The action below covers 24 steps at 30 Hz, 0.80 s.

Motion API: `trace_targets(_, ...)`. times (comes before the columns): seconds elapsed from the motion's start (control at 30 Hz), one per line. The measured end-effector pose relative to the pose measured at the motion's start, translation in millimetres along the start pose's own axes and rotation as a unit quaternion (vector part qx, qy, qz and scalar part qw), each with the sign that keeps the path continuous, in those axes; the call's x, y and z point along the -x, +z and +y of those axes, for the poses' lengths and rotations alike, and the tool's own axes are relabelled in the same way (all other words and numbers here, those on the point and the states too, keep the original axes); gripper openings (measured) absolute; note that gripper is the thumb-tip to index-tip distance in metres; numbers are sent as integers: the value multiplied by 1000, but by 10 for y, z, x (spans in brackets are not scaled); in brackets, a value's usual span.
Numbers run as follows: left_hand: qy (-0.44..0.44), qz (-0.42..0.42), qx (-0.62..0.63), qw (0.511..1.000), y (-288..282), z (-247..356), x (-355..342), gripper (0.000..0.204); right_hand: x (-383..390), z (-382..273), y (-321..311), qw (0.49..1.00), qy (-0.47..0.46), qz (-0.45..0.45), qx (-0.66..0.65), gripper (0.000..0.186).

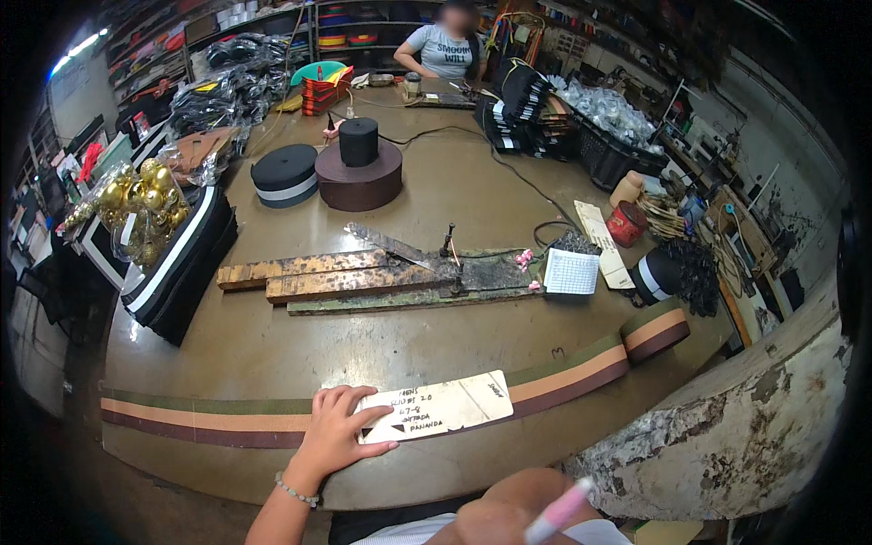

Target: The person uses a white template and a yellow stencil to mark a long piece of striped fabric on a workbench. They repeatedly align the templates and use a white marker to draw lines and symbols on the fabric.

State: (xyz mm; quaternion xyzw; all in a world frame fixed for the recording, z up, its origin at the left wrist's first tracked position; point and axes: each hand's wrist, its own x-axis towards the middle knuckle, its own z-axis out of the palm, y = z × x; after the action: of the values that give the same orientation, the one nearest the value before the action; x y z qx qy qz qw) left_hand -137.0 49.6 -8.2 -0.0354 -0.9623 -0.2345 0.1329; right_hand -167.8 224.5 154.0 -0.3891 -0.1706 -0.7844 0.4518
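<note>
My left hand, wearing a bead bracelet, grips a cream card with handwriting, its fingers over the left end. The card lies over a long flat strap in olive, tan and maroon stripes, which runs across the near table to a loose coil at the right. Low at the bottom edge, my right hand is closed on a pink and white marker, partly blurred and cut off by the frame.
Mid-table are wooden bars with metal fittings, a gridded paper and webbing rolls. Bagged gold ornaments and black straps sit left; a red tin right. Another person is at the far end. A weathered pillar stands near right.
</note>
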Motion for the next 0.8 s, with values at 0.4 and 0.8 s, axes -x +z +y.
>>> trace_targets(0.4,10,2,2,1000,3,-26,15,51,53,-141,-23,997,66,37,-23,67)
trace_targets(0.8,3,4,7,1000,0,-17,9,49,198,-11,447,918,-84,310,234,47)
